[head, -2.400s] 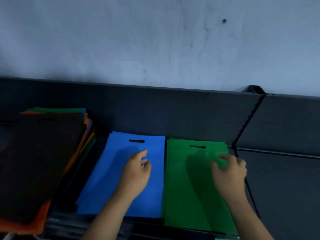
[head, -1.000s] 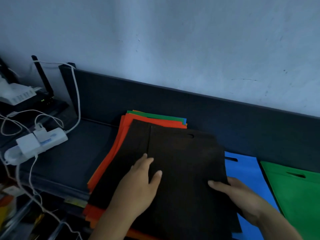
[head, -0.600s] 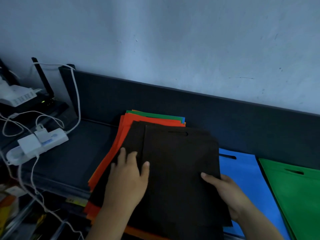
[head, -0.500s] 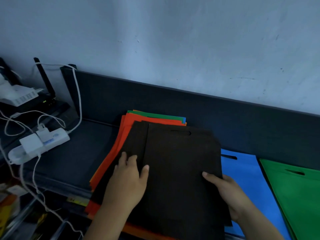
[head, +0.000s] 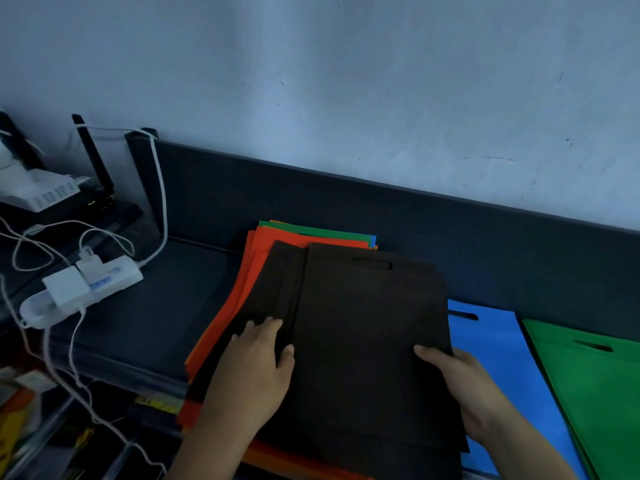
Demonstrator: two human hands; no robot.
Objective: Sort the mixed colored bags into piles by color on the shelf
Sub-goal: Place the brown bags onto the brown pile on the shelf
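A mixed stack of bags [head: 277, 258] lies mid-shelf [head: 145, 327], its top bag [head: 374, 323] shifted right. Two single bags lie to its right, one [head: 491, 341] beside the stack, the other [head: 595, 382] beyond. A power strip [head: 83, 289] sits at the shelf's left edge.

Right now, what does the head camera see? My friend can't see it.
Two bare hands work a dark brown fabric bag atop a mixed stack: the left hand presses flat beside it, the right hand holds its right edge. A flat blue bag and green bag lie to the right.
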